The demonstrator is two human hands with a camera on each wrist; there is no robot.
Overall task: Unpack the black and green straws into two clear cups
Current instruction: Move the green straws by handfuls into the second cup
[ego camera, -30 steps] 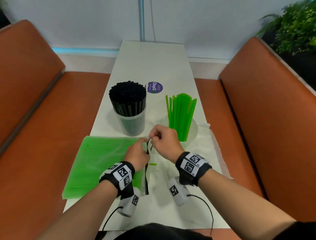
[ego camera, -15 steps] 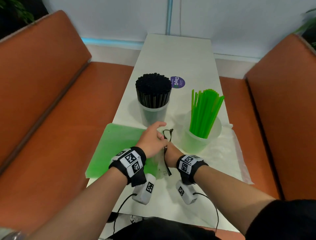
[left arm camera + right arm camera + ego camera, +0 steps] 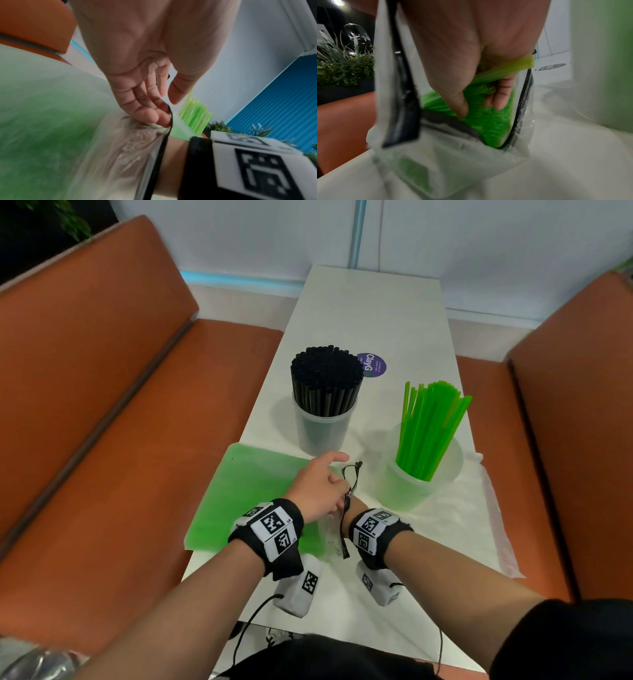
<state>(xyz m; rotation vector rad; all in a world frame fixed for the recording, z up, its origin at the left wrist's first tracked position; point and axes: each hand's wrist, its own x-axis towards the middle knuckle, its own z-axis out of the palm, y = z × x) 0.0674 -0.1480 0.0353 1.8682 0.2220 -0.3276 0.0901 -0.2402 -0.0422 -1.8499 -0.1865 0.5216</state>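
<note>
Black straws [image 3: 325, 385] fill the left clear cup [image 3: 323, 436]. Green straws [image 3: 430, 429] lean in the right clear cup [image 3: 416, 491]. A clear bag of green straws [image 3: 246, 494] lies on the white table [image 3: 370, 309] in front of the cups, its mouth edged with a black strip [image 3: 344, 537]. My left hand [image 3: 318, 487] holds that mouth open, fingers [image 3: 163, 119] on the strip. My right hand [image 3: 480, 108] is inside the bag, fingers curled round a bunch of green straws [image 3: 489, 119]. In the head view only its wrist shows.
An empty clear bag [image 3: 486, 529] lies under and to the right of the green cup. A purple round sticker [image 3: 373, 364] sits behind the black cup. Orange benches [image 3: 102, 412] [image 3: 575, 440] flank the narrow table, and a wall closes its far end.
A second ago both hands were pulling at the bag's mouth. The right hand has since gone into the bag, the left keeps the mouth open, and my head has turned left.
</note>
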